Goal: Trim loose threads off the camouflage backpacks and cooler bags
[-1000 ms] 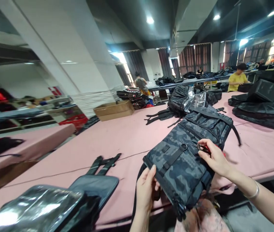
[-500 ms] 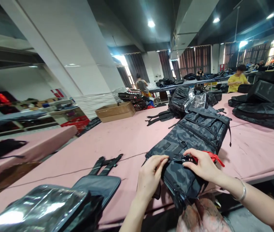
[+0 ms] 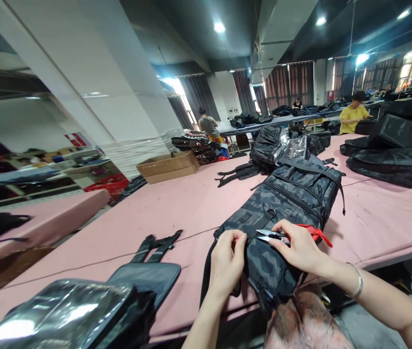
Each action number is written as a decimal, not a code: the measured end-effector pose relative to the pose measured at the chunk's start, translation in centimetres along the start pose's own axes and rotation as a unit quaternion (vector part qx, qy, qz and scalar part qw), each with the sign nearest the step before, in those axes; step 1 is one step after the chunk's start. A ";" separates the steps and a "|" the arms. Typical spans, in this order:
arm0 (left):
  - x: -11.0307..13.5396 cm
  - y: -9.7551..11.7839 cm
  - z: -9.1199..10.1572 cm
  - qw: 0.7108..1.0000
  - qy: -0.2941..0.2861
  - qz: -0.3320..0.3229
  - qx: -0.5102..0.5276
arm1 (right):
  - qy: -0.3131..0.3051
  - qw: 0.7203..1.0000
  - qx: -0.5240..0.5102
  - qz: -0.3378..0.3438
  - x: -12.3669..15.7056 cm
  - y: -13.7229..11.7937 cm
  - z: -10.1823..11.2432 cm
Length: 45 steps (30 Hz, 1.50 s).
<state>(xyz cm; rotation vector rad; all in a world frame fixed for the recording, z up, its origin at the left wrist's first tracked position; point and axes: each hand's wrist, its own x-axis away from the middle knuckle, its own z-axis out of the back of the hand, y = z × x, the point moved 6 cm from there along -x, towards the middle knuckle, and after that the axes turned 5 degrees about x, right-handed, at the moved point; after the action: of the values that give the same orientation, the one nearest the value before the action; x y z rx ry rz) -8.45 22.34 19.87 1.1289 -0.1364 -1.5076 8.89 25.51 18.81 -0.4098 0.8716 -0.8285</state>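
Observation:
A dark camouflage backpack lies on the pink-covered table in front of me, its near end hanging toward my lap. My right hand is closed around a pair of thread snips, their blades parted and pointing left over the backpack. Red cloth shows behind that hand, by the handle end. Just left of the blade tips, my left hand is closed in a pinch at the backpack's left edge. Whatever lies between its fingertips is too small or hidden to make out.
Black bags with straps lie at the front left of the table. Other dark backpacks stand at the right and behind. A cardboard box sits at the far edge by a pillar. A person in yellow works farther back.
The snips' blades, dark and hardly visible before, now show bright and parted. My left hand has shifted slightly left, away from the blade tips. The whole view has moved a little.

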 end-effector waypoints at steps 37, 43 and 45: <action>1.8 3.0 0.7 0.913 0.012 -0.256 -0.318 | 0.007 0.999 0.008 0.033 0.4 -0.1 -0.8; 3.1 2.4 1.5 0.936 0.094 -0.275 -0.201 | 0.000 0.995 0.045 0.086 0.5 -1.1 -0.7; 3.4 2.2 1.4 0.934 0.116 -0.274 -0.198 | -0.010 0.987 0.103 0.120 0.5 -1.9 -0.9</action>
<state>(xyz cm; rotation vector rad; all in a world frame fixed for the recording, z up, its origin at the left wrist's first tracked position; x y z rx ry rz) -7.35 18.21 20.14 1.0441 0.6706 -1.7621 7.47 23.96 19.22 -0.1285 0.7908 -0.6818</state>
